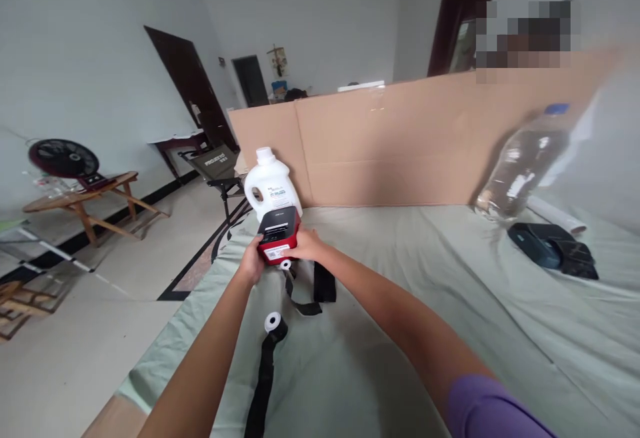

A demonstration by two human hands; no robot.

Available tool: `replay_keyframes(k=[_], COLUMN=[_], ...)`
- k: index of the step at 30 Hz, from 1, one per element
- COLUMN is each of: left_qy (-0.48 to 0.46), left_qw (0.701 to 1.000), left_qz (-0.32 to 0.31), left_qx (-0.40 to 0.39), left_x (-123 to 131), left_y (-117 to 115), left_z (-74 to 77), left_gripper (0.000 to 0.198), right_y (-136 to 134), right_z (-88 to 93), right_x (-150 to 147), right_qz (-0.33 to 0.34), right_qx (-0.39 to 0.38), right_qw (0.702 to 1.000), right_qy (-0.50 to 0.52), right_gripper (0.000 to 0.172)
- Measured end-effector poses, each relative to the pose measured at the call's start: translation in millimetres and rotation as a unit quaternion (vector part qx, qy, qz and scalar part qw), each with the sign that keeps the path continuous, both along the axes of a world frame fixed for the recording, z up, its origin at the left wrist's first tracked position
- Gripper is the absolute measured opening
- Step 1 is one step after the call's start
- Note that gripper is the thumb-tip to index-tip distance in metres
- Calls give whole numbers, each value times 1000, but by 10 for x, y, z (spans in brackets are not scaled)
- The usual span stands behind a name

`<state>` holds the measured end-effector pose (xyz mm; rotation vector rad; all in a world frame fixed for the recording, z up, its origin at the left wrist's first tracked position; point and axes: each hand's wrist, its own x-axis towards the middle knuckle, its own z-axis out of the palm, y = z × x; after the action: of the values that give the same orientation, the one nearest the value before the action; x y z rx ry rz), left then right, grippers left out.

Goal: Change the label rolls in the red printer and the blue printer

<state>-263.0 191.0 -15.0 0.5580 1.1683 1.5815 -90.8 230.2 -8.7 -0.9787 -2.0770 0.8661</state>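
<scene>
Both my hands are closed around a small red and black label printer (277, 230), which has a slot on top and a white label on its near side. My left hand (253, 261) grips its left side, and my right hand (306, 246) its right side. Just below the printer sits a small black roll with a white end (285, 265), a black strip trailing from it. Nearer to me, between my forearms, lies a second black roll (274, 323) with its strip unrolled towards me. A flat black piece (325, 283) lies beneath my right wrist.
A white jug-shaped bottle (273, 185) stands directly behind the printer. A cardboard panel (380, 151) runs along the back of the cloth-covered surface (400, 245). To the right are a clear bottle (523, 165) and dark objects (550, 249). A person is behind the panel.
</scene>
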Motion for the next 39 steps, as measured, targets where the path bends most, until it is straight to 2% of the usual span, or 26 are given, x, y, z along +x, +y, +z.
replay_keyframes(k=[2, 5, 7, 9, 11, 13, 15, 17, 19, 22, 26, 39], left_qy=[-3, 39, 76, 112, 154, 207, 255, 273, 268, 255, 243, 221], left_qw=[1000, 995, 988, 977, 958, 936, 909, 887, 879, 885, 904, 915], left_qz=[8, 2, -24, -45, -58, -74, -103, -152, -196, -219, -200, -210], left_qx=[28, 94, 131, 174, 236, 275, 314, 339, 341, 322, 289, 266], left_x=[36, 262, 576, 1004, 1489, 1956, 2337, 2599, 2744, 2800, 2758, 2728], left_y=[-101, -239, -361, -543, -778, -1030, -1255, -1417, -1502, -1524, -1524, -1586], left_z=[154, 513, 728, 823, 761, 573, 333, 114, -52, -209, -309, -353], left_gripper=[23, 26, 31, 39, 47, 54, 65, 76, 83, 85, 86, 82], right_y=[-76, -220, -375, -606, -903, -1228, -1538, -1798, -1976, -2073, -2045, -2081], right_z=[80, 291, 439, 536, 538, 427, 231, 14, -159, -283, -307, -340], right_x=[31, 209, 467, 846, 1316, 1812, 2253, 2572, 2748, 2807, 2742, 2724], right_qz=[10, 11, 11, 23, 23, -21, -86, -137, -171, -191, -188, -195], right_qx=[26, 65, 82, 91, 90, 85, 89, 78, 66, 77, 78, 58], right_qw=[999, 986, 969, 953, 947, 953, 960, 960, 957, 956, 960, 965], right_qy=[43, 152, 232, 289, 306, 290, 251, 231, 223, 210, 193, 164], right_gripper=[94, 99, 99, 97, 96, 98, 90, 83, 81, 89, 94, 97])
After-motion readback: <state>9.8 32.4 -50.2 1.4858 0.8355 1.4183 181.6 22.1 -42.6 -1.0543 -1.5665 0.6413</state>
